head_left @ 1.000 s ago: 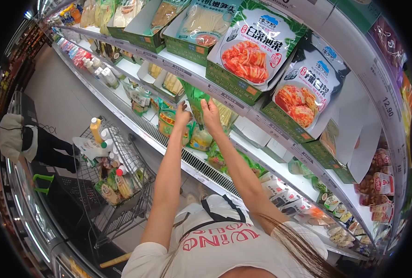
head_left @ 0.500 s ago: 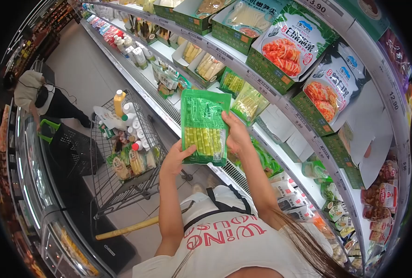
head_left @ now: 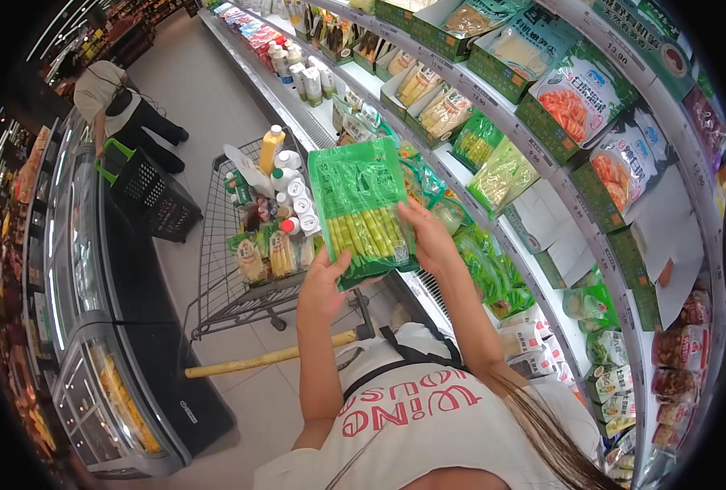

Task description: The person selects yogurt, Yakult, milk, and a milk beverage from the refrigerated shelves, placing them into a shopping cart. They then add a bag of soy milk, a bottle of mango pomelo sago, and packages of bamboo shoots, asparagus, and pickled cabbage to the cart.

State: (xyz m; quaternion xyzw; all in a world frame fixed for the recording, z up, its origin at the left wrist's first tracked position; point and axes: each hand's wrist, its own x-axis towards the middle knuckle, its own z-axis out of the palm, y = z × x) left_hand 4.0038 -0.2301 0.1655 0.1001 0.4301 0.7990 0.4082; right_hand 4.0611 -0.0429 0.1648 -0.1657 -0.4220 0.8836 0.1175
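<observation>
Both hands hold up a green plastic packet in front of my chest. Pale green vegetable stalks show through its clear lower half. My left hand grips the lower left corner, its thumb on the front face. At the right edge my right hand has closed on the packet, with some fingers hidden behind it. Just left of the packet stands a wire shopping cart, loaded with bottles, including a yellow one, and packed food.
Stocked shelves run along my right, with kimchi packs on an upper tier. A person stands at far left beside a black basket with a green handle. A freezer case lines the left side. The cart's wooden-looking handle lies by my left forearm.
My view has turned left, so the cart, person and shelves appear farther right. The packet has tilted slightly in both hands. The person's basket looks more upright.
</observation>
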